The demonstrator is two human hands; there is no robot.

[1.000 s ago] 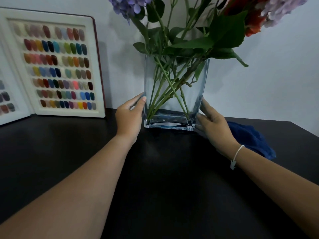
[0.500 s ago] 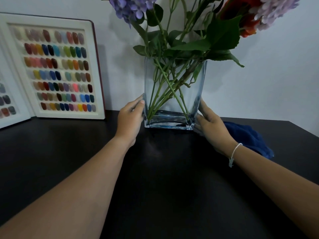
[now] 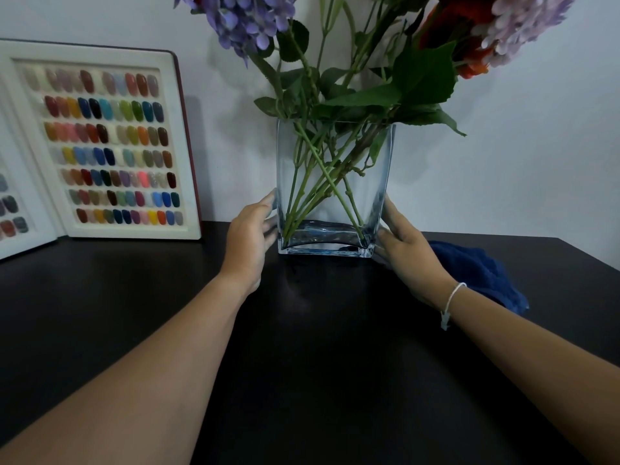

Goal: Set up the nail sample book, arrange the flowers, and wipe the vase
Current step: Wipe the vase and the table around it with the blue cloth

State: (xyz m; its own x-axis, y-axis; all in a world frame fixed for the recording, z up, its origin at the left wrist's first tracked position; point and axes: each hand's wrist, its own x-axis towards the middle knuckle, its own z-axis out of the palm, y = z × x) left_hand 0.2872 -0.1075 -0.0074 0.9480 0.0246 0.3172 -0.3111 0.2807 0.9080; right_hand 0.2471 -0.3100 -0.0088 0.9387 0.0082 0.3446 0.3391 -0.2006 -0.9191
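A: Your hands have barely moved over the last second. Your left hand point(image 3: 250, 236) still presses flat against the left wall of the vase point(image 3: 335, 189), fingers straight, and your right hand point(image 3: 407, 253) does the same on the right wall, down near the base. Neither grip curls round the glass; both are open palms bracing it.

B: So what has changed?

A: Mostly the view. The vase now sits a touch lower in the picture and more flower heads show above its rim. The vase itself stands upright on the table point(image 3: 318, 364), close to the wall, as it did before. Any shift has been slight.

B: And the rest of the task?

A: The nail sample book point(image 3: 110, 146) stands open well to the left of the vase, leaning at the wall, so that step looks done. The flowers point(image 3: 248, 25) are in the vase, stems crossing inside the glass. The blue cloth point(image 3: 483, 273) lies just right of the vase, behind your right wrist, untouched by either hand.

B: So you are squaring the vase up?

A: That is my reading. I'd judge the wiping may yet lie ahead, with the cloth close by.
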